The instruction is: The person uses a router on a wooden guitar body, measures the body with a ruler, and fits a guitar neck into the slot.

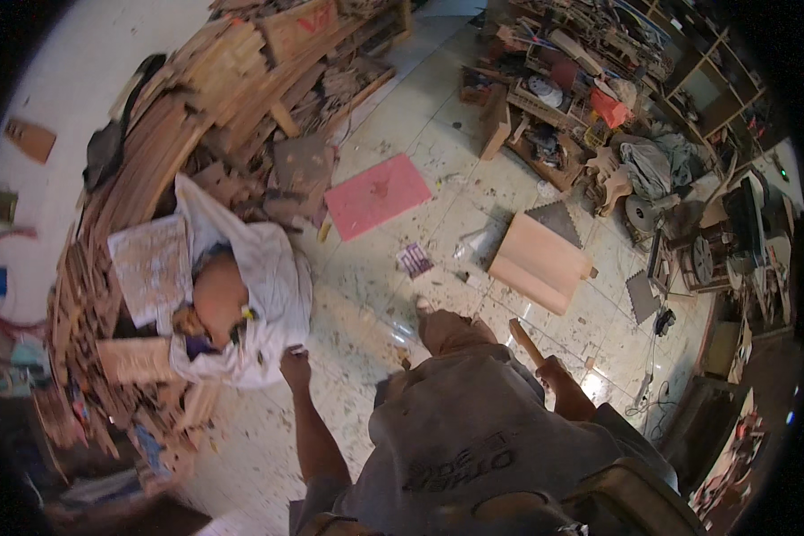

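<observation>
A short wooden stick (525,339) is gripped in the right hand (552,371), fingers clenched round its lower end, beside the grey shirt (473,429). The left hand (295,366) is closed on a small pale object (296,350), too small to be identified, just beside another person's white shirt (272,268). Farther off, a pink board (377,195) and a pale wooden box (540,259) are seen lying on the tiled floor (366,295).

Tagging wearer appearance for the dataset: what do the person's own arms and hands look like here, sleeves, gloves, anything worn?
Both forearms are bare, with no long sleeves. The left hand has no glove, and no watch or band shows on that arm. The right hand is mostly hidden behind the grey-brown shirt, which has dark print on it.
</observation>
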`<action>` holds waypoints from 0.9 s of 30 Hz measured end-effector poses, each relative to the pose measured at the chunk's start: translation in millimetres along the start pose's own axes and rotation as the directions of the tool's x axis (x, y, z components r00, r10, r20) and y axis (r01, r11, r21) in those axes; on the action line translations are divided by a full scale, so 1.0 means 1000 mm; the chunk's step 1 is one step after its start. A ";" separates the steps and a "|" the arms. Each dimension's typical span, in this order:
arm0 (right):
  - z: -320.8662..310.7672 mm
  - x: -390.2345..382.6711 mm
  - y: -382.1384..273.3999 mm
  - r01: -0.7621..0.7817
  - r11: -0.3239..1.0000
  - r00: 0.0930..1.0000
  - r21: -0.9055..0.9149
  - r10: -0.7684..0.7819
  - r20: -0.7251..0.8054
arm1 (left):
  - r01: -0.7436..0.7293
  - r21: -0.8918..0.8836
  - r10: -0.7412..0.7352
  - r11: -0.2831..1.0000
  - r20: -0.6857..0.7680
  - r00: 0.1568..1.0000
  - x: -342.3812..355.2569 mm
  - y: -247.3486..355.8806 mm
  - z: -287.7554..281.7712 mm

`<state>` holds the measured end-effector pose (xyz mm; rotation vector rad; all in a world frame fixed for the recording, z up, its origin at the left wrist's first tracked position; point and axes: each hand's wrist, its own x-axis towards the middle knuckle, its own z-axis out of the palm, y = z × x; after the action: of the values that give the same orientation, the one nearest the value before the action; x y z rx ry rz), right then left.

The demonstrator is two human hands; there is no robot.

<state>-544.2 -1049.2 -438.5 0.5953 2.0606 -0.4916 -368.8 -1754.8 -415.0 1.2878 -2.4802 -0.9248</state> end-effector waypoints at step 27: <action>-0.106 0.091 -0.485 -0.207 0.828 0.957 0.521 0.281 -0.067 | 0.079 -0.417 0.222 0.906 0.625 0.748 0.703 0.507 0.290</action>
<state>-940.2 -1361.0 -407.5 1.2268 1.9420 -0.8740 -1257.1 -1969.2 -408.1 0.7789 -2.5144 -2.0607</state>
